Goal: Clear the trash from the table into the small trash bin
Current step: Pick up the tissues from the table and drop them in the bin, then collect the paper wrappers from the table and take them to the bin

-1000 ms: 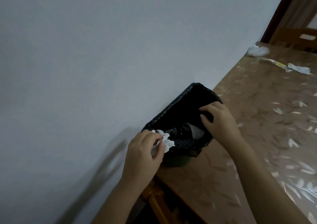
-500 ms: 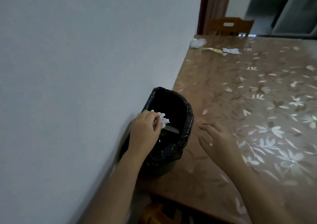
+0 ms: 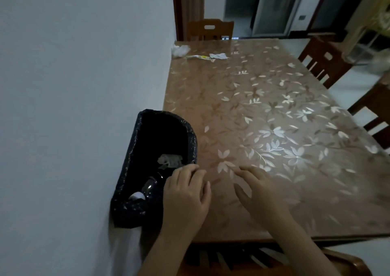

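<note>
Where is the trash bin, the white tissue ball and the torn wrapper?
trash bin (image 3: 191, 132): head view, right rim of the black liner.
white tissue ball (image 3: 180, 50): head view, its middle.
torn wrapper (image 3: 218, 56): head view, white torn piece.

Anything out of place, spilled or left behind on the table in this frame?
Yes. Three bits of litter remain at the table's far corner by the wall: a crumpled tissue, a flat yellow-marked wrapper and a torn white scrap. Nothing lies spilled around the black-lined bin; both hands look empty.
</note>
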{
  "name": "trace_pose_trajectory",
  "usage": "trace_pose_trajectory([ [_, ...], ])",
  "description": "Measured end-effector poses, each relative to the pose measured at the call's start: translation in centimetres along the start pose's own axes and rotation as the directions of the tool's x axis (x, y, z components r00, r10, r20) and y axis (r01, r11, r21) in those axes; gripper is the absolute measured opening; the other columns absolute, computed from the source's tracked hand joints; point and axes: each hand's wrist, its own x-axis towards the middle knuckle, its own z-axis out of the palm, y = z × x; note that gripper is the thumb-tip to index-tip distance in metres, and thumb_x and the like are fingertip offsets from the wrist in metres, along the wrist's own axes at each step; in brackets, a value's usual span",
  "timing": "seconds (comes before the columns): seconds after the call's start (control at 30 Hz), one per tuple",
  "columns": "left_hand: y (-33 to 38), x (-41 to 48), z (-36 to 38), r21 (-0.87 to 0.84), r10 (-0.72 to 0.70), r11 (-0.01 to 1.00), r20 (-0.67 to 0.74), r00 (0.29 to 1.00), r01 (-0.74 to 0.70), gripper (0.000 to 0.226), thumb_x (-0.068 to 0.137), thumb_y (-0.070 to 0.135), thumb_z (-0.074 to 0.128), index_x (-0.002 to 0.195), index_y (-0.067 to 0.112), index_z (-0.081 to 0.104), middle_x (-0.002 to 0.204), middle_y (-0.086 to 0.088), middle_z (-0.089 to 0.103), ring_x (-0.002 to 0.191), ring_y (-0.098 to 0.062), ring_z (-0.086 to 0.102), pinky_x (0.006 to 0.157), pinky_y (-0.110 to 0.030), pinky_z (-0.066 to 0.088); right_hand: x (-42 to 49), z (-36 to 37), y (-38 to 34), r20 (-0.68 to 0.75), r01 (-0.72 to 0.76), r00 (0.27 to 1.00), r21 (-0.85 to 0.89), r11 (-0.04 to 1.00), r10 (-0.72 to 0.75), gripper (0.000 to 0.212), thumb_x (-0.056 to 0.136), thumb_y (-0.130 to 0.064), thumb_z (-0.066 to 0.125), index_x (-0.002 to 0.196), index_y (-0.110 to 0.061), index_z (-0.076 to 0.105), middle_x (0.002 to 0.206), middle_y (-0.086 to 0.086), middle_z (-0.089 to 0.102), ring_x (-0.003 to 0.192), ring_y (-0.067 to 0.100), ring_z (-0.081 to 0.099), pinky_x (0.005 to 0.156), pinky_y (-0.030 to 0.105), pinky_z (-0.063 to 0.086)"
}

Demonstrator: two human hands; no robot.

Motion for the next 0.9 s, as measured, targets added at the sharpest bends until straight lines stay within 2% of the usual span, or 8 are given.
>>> trace_pose_trajectory([
  [0.07, 1.0, -0.8, 0.9, -0.017, 0.018, 1.0, 0.053, 0.998, -0.017, 0.029, 0.081, 0.027, 0.047, 0.095, 0.011, 0.067, 0.1, -0.007, 0.064, 0.094, -0.024, 0.058, 0.078, -0.037, 0.049, -1.7, -0.4, 0.4, 0.014, -0.045, 0.999, -0.05, 0.998, 0.046, 0.032, 0.068, -0.01, 0.073, 0.099, -0.007, 0.067, 0.098, 0.01, 0.067, 0.085, 0.031, 0.064, 0.067, 0.036, 0.052],
  [0.23, 3.6, -2.2, 2.2, -0.063, 0.095, 0.994, 0.139, 0.986, -0.087, 0.029, 0.081, 0.026, 0.046, 0.094, 0.01, 0.068, 0.101, -0.007, 0.064, 0.098, -0.023, 0.055, 0.082, -0.036, 0.044, -5.2, -3.0, 2.3, 0.013, -0.175, 0.984, -0.125, 0.976, 0.178, 0.037, 0.062, -0.007, 0.08, 0.097, -0.007, 0.067, 0.1, 0.009, 0.068, 0.085, 0.026, 0.064, 0.073, 0.031, 0.048],
  [0.37, 7.0, -2.4, 4.2, -0.102, 0.199, 0.979, 0.252, 0.947, -0.178, 0.032, 0.081, 0.028, 0.044, 0.094, 0.011, 0.067, 0.102, -0.009, 0.063, 0.096, -0.027, 0.058, 0.078, -0.039, 0.049, -8.3, -5.9, 4.9, -0.074, -0.273, 0.961, -0.115, 0.955, 0.266, 0.036, 0.066, -0.005, 0.078, 0.1, -0.005, 0.066, 0.1, 0.011, 0.067, 0.089, 0.028, 0.062, 0.078, 0.039, 0.053],
  [0.43, 9.6, -2.3, 5.6, -0.135, 0.25, 0.966, 0.266, 0.931, -0.221, 0.032, 0.08, 0.028, 0.044, 0.093, 0.011, 0.067, 0.102, -0.009, 0.063, 0.095, -0.027, 0.059, 0.076, -0.038, 0.049, -10.1, -7.6, 6.9, -0.129, -0.32, 0.944, -0.117, 0.94, 0.305, 0.037, 0.066, -0.004, 0.078, 0.101, -0.003, 0.066, 0.099, 0.013, 0.067, 0.089, 0.03, 0.062, 0.08, 0.042, 0.053],
  [0.57, 16.4, -2.3, 9.2, -0.213, 0.366, 0.924, 0.257, 0.894, -0.317, 0.028, 0.077, 0.026, 0.047, 0.095, 0.012, 0.064, 0.101, -0.01, 0.064, 0.094, -0.028, 0.057, 0.079, -0.038, 0.046, -14.5, -12.0, 12.2, -0.229, -0.459, 0.873, -0.092, 0.884, 0.429, 0.037, 0.067, -0.005, 0.078, 0.102, -0.003, 0.066, 0.101, 0.016, 0.067, 0.094, 0.033, 0.061, 0.083, 0.047, 0.052],
  [0.67, 23.1, -2.5, 12.2, -0.283, 0.435, 0.888, 0.265, 0.861, -0.361, 0.026, 0.076, 0.024, 0.047, 0.092, 0.011, 0.064, 0.101, -0.011, 0.063, 0.092, -0.029, 0.056, 0.078, -0.038, 0.043, -18.3, -15.9, 16.9, -0.28, -0.53, 0.827, -0.106, 0.841, 0.487, 0.037, 0.068, -0.007, 0.077, 0.103, -0.003, 0.066, 0.102, 0.015, 0.067, 0.095, 0.032, 0.061, 0.086, 0.041, 0.047],
  [0.9, 39.1, -2.8, 18.0, -0.424, 0.638, 0.754, 0.292, 0.712, -0.502, 0.032, 0.076, 0.021, 0.046, 0.096, 0.007, 0.066, 0.104, -0.015, 0.065, 0.09, -0.034, 0.06, 0.077, -0.041, 0.05, -26.1, -26.8, 26.9, -0.472, -0.668, 0.687, -0.111, 0.736, 0.552, 0.034, 0.069, -0.003, 0.076, 0.101, -0.001, 0.066, 0.103, 0.017, 0.067, 0.096, 0.032, 0.061, 0.084, 0.046, 0.049],
])
